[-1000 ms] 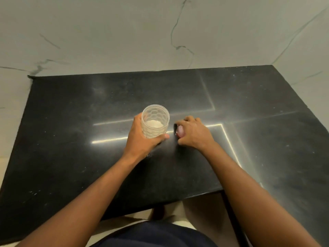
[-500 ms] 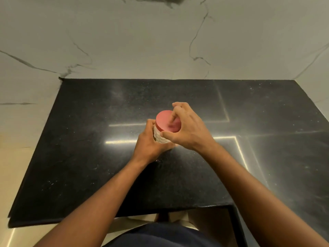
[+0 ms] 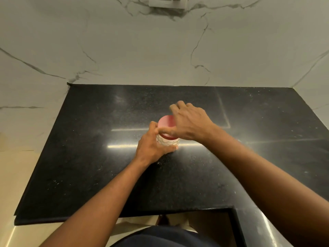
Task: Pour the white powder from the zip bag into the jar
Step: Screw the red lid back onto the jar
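Note:
A clear jar with a honeycomb pattern stands upright in the middle of the black counter. A red lid sits on top of it. My left hand wraps around the jar's body from the left. My right hand lies over the lid, thumb and fingers gripping its rim. The powder inside is hidden by the hands and lid. No zip bag is in view.
The counter meets a white marble wall at the back and on both sides. A wall switch plate is at the top edge. The counter's front edge has a cut-out near my body.
One second ago the jar was open and my right hand picked up the lid beside it. The lid then went onto the jar, and my right hand has turned on it.

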{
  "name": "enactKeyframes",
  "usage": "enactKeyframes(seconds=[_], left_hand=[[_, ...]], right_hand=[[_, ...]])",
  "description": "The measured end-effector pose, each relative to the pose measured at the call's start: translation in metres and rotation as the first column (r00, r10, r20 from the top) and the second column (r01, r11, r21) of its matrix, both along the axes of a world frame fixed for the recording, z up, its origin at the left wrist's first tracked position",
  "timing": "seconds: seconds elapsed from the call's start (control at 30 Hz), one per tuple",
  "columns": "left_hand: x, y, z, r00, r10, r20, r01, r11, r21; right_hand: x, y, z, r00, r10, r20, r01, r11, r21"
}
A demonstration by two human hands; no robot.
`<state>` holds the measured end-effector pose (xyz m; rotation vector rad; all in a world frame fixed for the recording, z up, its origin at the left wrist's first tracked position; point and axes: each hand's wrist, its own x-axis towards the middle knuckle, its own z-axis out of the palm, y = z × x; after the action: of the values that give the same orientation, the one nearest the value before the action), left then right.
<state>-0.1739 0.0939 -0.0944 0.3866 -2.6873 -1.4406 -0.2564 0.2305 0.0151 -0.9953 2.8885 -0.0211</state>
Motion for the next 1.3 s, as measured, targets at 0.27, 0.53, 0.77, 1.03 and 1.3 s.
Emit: enactKeyframes(seconds=[0.27,0.53,0.77,1.03,1.3], left_hand=[[0.0,0.001,0.003,0.999,0.007,0.039,-0.007,1.0,-0.003],[0.0,0.001,0.009,0.998,-0.015,0.06,0.018,0.999,-0.049],[0.001,0.002,0.012,0.995,-0.006,0.101,0.01,0.999,-0.041],[0.002,0.002,0.012,0.997,-0.004,0.072,0.01,0.996,-0.084],[0.001,0.004,0.008,0.998,0.021,0.056,-0.015,0.993,-0.114]], right_hand=[[0.008,-0.018,0.009,0.983,0.112,-0.147,-0.084,0.98,0.182],[0.007,0.0,0.02,0.868,0.218,0.445,-0.27,0.961,0.056],[0.004,-0.021,0.013,0.998,0.034,-0.052,-0.026,0.989,0.145],[-0.004,0.005,0.003,0.908,0.261,0.327,-0.29,0.956,0.042],[0.006,-0.02,-0.01,0.98,-0.093,-0.178,0.099,0.995,0.028]])
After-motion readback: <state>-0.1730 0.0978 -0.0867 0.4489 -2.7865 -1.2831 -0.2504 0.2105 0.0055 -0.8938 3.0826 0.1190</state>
